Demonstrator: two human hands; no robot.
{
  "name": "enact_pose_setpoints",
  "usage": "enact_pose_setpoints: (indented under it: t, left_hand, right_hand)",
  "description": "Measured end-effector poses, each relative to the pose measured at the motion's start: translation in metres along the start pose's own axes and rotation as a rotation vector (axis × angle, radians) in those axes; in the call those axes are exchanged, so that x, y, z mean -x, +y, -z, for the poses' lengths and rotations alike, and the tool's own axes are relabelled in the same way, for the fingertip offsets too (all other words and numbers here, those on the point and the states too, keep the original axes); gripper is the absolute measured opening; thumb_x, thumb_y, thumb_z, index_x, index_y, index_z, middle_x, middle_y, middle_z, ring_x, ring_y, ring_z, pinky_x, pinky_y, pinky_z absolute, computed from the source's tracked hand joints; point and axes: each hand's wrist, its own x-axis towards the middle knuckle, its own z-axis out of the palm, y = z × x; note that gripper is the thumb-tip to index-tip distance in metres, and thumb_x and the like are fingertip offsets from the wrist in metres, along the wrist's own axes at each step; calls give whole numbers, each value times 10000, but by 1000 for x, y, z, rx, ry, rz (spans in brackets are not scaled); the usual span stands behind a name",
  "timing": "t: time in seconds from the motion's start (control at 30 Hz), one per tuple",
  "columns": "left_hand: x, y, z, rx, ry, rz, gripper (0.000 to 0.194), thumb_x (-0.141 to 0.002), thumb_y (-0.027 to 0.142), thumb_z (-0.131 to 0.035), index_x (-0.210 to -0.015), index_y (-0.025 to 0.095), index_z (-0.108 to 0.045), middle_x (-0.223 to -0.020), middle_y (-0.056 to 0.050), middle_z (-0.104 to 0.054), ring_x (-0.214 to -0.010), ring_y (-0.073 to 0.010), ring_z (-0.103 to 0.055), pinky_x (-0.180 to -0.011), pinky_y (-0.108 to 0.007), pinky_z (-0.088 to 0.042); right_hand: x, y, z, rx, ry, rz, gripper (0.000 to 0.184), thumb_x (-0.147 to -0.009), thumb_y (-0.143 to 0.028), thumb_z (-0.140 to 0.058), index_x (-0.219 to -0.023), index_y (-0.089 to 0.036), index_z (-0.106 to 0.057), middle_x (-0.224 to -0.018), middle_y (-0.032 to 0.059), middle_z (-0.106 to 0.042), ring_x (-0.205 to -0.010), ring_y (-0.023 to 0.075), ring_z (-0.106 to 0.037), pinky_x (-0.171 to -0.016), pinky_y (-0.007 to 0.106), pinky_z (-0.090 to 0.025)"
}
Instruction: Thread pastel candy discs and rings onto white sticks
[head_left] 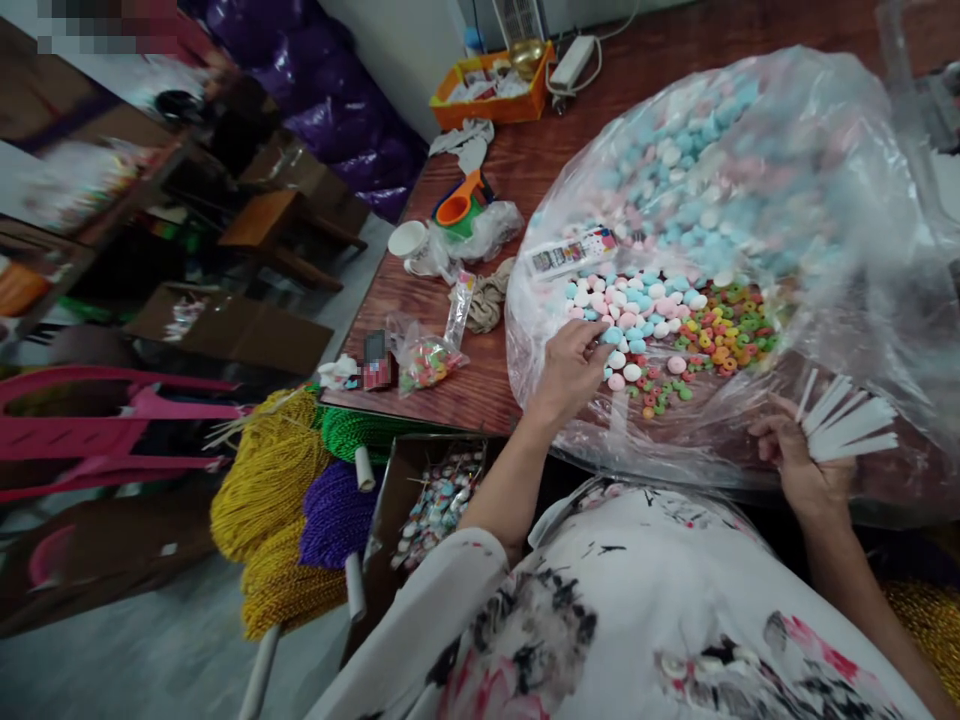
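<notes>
My left hand (571, 372) is at the left edge of a loose pile of pink, white and blue candies (637, 305). Its thumb and forefinger close on a light blue candy (612, 336). In my right hand (806, 455) is a fanned bundle of thin white sticks (851, 418), held low over the plastic. Small ring-shaped candies (731, 330) in green, yellow, orange and red lie between the two hands. All of this rests on a big clear plastic bag (540, 270), whose far part bulges with many more pastel candies.
The wooden table (495, 385) also bears a white cup (409, 240), an orange scoop (459, 205), a small bag of ring candies (431, 362) and an orange basket (491, 108). Below its left edge stand a box of wrapped candies (439, 510) and yellow cord bundles (266, 480).
</notes>
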Motion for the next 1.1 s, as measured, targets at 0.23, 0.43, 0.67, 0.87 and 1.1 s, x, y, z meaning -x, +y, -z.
enact_pose_setpoints:
  t: [0.23,0.43,0.67,0.87,1.1]
  left_hand:
    - [-14,-19,-16,-222,-157,-84,129,-864,116,-625,-949,139,-719,-979,-103,-708,-968,-218,-632,-913,-370,-510]
    - [-10,-14,-17,-392,-245,-143,257,-867,74,-522,-1005,161,-720,-985,-107,-711,-974,-248,-592,-912,-409,-505]
    - [1,20,-18,417,-36,159,432,-822,237,-745,-1249,205,-690,-999,-38,-648,-876,-142,-636,-697,-248,-548]
    - [9,56,-39,858,-109,194,308,-720,356,-896,-972,211,-796,-927,-27,-655,-870,-115,-660,-715,-213,-567]
    - [17,64,-38,807,-115,136,222,-809,337,-828,-994,222,-788,-1084,-81,-707,-1019,-168,-687,-812,-279,-591]
  right_hand:
    - [6,13,8,496,-230,384,446,-839,-162,-556,-1239,-243,-736,-1232,83,-747,-1111,272,-714,-939,412,-576]
    - [3,14,6,231,-93,130,262,-933,-388,-613,-817,-194,-747,-685,33,-688,-575,156,-612,-562,284,-522]
    - [4,-4,1,74,-112,-24,376,-927,-499,-650,-741,-178,-713,-581,7,-630,-477,109,-524,-483,246,-441]
    - [11,-39,-3,197,-275,156,290,-930,-334,-628,-689,-197,-713,-539,-12,-599,-465,111,-521,-478,239,-412]
    - [10,-42,-5,280,-281,205,297,-890,-243,-594,-596,-205,-611,-503,-34,-558,-433,95,-477,-458,221,-378]
